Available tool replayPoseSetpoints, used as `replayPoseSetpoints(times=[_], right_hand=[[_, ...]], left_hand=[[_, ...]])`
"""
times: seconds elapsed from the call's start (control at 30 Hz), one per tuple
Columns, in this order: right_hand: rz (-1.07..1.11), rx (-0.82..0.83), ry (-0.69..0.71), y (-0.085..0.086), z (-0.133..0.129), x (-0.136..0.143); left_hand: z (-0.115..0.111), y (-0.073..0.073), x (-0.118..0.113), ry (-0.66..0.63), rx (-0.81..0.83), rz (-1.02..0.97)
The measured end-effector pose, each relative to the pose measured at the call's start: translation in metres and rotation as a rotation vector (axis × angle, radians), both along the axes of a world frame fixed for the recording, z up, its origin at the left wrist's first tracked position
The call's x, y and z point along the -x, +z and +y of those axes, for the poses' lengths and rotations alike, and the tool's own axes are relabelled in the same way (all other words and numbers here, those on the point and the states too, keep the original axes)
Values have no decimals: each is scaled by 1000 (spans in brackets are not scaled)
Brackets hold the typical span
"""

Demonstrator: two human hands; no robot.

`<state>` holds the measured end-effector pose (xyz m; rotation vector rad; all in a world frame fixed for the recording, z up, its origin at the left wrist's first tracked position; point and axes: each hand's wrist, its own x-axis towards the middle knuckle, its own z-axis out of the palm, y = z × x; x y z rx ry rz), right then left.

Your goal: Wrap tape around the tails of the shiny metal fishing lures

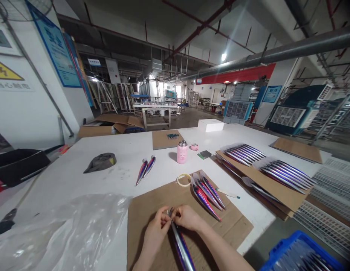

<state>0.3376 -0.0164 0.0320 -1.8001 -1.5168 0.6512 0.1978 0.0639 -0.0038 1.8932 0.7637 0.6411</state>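
A silver and purple fish-shaped lure (180,246) lies on a brown cardboard sheet (146,203), its far end between my hands. My left hand (157,227) pinches at that end from the left. From the right, my right hand (187,217) pinches at the same end, its fingertips close to the other hand's. Whatever small part is between the fingertips is too small to tell. Several similar lures (205,195) rest on the cardboard beyond my right hand, beside a yellow tape ring (184,180).
Two lures (145,169) lie farther left. A pink bottle (182,152) stands beyond the cardboard. Stacked cardboard (259,177) with rows of lures is at the right, above a blue crate (282,244). Clear plastic sheeting (70,229) covers the left front.
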Motion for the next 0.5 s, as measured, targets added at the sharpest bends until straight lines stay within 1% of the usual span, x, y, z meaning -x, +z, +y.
replayPoseSetpoints(times=[0.13,0.23,0.37,0.5], right_hand=[[73,-34,-7,-2,-3,3],[127,-49,-16,-2,-5,3],[174,-60,-28,-4,-5,3],[204,-64,-41,-8,-4,3]], left_hand=[[3,15,7,-2,-18,-29],[3,22,11,-37,-21,-14],[0,22,11,-114,-1,34],[-2,20,10,-133,-7,98]])
